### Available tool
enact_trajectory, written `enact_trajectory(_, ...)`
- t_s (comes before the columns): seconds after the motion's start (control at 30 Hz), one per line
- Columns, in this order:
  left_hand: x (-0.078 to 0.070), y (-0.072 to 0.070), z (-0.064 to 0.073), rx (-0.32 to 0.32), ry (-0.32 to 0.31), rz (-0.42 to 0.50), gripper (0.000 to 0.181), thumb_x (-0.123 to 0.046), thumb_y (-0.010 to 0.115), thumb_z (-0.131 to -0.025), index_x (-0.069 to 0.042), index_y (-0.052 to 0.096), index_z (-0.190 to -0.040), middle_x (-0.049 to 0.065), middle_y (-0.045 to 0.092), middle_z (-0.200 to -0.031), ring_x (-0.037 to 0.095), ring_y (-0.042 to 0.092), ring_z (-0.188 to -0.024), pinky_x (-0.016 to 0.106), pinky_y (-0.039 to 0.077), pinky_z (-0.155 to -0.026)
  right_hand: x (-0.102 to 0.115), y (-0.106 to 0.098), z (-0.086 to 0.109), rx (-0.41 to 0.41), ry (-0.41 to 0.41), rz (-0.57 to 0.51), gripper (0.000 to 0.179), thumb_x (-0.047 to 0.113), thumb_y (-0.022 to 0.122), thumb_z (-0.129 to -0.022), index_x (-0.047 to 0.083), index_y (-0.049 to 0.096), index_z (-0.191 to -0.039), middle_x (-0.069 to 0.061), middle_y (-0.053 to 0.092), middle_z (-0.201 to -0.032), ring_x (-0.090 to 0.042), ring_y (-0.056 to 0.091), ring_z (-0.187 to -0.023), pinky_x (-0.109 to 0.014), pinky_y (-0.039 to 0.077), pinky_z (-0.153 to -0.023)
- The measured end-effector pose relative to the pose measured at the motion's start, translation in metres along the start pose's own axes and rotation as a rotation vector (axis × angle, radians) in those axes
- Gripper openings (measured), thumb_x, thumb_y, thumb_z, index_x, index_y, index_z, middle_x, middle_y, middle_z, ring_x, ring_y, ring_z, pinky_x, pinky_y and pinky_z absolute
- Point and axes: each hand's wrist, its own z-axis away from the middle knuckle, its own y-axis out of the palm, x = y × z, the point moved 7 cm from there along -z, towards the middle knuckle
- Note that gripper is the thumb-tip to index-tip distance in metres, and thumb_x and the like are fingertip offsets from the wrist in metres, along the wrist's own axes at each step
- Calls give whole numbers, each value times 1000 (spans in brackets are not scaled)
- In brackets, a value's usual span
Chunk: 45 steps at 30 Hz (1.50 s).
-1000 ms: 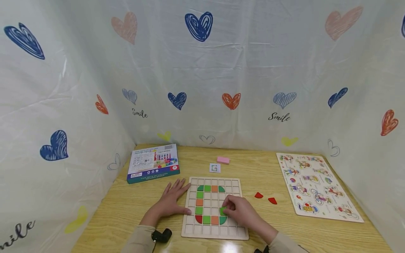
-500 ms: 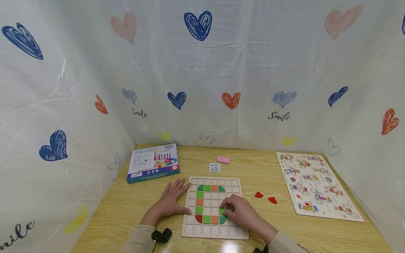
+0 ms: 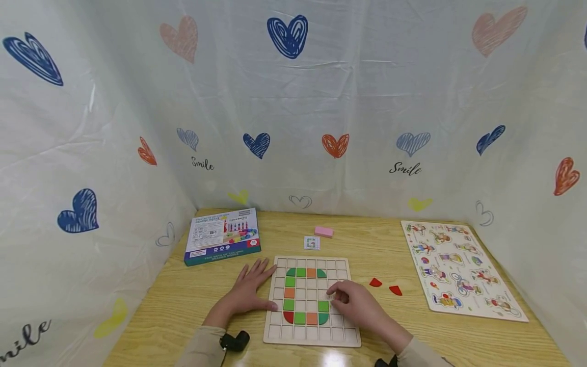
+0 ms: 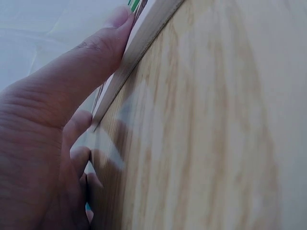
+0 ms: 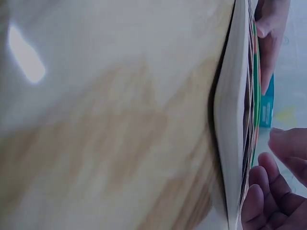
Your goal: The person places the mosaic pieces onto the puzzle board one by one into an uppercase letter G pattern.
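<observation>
A wooden grid board (image 3: 312, 336) lies on the table with coloured tiles set in its squares as a ring. My left hand (image 3: 249, 290) rests spread at its left edge, the thumb (image 4: 91, 62) on the rim in the left wrist view. Over the board's right side is my right hand (image 3: 355, 303), fingers loosely bent and holding nothing; the right wrist view shows its thumb (image 5: 290, 143) apart from the fingers. A light green square tile (image 3: 323, 306) sits just left of that hand, above a dark green quarter-round tile (image 3: 323, 318). At the ring's lower left is a red quarter-round tile (image 3: 288, 317).
Two red quarter-round tiles (image 3: 375, 282) lie right of the board. Behind it are a small pattern card (image 3: 312, 242) and a pink block (image 3: 323, 232). A boxed set (image 3: 222, 237) stands at the back left, a picture puzzle board (image 3: 463, 270) at the right.
My right hand has let go of the light green square tile, now lying in its grid square, and has drawn off slightly to the right. The left hand has stayed put.
</observation>
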Motion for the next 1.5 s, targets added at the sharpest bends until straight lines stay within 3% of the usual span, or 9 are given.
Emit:
enact_trajectory(0.4,1,-2,0,0,-9,-4,106,-62,81,-76,-20,33,-161,12,15,-170,37,2,-156,59,-6,-123,-45,-48,11,-152,129,87,13,8,76,-91,14,74,-103,9,59,-82,-6,52,-74,-25,47,-65)
enact_trajectory(0.73,1,0,1,2,-7,3,106,-62,81,-76,-20,34,-161,13,15,-170,37,2,-156,59,-6,-123,-77,-73,14,-170,195,158,19,9,77,-90,7,73,-108,2,58,-85,-13,48,-73,-27,44,-63)
enact_trajectory(1.0,2,1,0,4,-5,0,105,-63,80,-77,-21,33,-161,12,14,-170,37,1,-156,60,-6,-123,-82,-75,9,-121,196,210,16,10,79,-88,8,71,-103,0,61,-88,-13,51,-74,-30,47,-66)
enact_trajectory(1.23,1,1,0,2,-4,-8,105,-63,80,-77,-22,33,-161,12,14,-170,37,1,-156,60,-6,-123,-77,-73,8,-104,179,135,19,5,78,-88,13,63,-97,4,63,-86,-12,55,-77,-29,49,-67)
enact_trajectory(1.5,1,1,-1,1,-10,-9,105,-63,80,-76,-22,34,-161,12,15,-170,37,1,-156,60,-6,-123,-72,-71,11,-114,201,81,12,10,79,-89,13,69,-94,6,64,-82,-10,56,-75,-24,49,-65)
